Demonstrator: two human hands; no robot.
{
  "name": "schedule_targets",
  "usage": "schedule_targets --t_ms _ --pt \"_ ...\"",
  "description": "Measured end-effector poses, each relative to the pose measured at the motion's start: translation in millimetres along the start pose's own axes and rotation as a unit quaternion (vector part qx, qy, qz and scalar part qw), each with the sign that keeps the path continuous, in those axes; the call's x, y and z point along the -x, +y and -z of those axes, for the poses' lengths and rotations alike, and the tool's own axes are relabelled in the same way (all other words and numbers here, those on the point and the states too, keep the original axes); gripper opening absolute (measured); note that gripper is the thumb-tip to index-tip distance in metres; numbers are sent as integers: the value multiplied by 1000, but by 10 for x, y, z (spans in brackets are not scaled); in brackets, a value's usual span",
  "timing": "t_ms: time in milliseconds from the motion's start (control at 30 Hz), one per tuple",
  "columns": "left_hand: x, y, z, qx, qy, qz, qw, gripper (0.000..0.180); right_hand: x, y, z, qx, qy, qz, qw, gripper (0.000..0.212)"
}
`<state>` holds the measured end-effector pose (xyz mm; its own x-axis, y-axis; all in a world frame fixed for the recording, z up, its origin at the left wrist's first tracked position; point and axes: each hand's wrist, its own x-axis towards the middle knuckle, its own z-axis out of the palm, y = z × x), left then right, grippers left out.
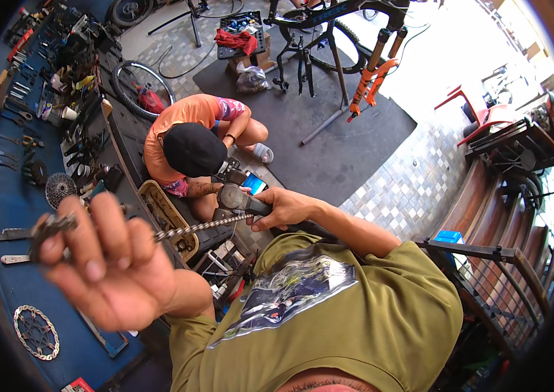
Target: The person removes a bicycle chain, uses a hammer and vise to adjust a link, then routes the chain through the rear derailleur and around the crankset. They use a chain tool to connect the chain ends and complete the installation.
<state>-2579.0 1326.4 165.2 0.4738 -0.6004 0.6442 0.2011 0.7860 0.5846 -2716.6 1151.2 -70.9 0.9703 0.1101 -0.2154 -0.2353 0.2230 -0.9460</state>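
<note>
A silvery bicycle chain (205, 227) runs taut between my two hands. My left hand (114, 261) is raised close over the blue bench, its thumb and fingers closed on dark links at one end, blurred by nearness. Part of the chain passes behind its fingers. My right hand (280, 208) is closed at the other end of the chain, with thumb and forefinger together; its grip is partly hidden. Against the right fingers sits a dark metal piece with a rounded grey end (231, 196), whose kind I cannot make out.
A person in an orange shirt and black cap (193, 149) crouches just ahead, holding a phone (254, 183). On the blue bench (22, 274) lie a brake disc (36, 332), a cassette (61, 190) and tools. A bike frame with an orange fork (372, 81) stands beyond.
</note>
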Motion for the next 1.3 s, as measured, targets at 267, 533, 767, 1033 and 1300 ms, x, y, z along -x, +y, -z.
schedule_targets --t_ms 267,533,767,1033,1300 --pt "226 698 -117 -60 85 -95 990 12 -175 344 41 61 -21 -68 996 20" --pt "269 1468 41 -9 86 -158 984 30 22 545 233 133 28 -110 985 25" --pt "-58 1092 280 29 54 -135 989 14 595 679 678 119 180 -142 966 27" --pt "-665 -517 499 2 4 -55 998 28 1006 -20 1600 136 320 -118 930 25" --pt "-1083 -2930 1160 -104 69 270 955 20 612 -789 2733 226 413 -38 882 31"
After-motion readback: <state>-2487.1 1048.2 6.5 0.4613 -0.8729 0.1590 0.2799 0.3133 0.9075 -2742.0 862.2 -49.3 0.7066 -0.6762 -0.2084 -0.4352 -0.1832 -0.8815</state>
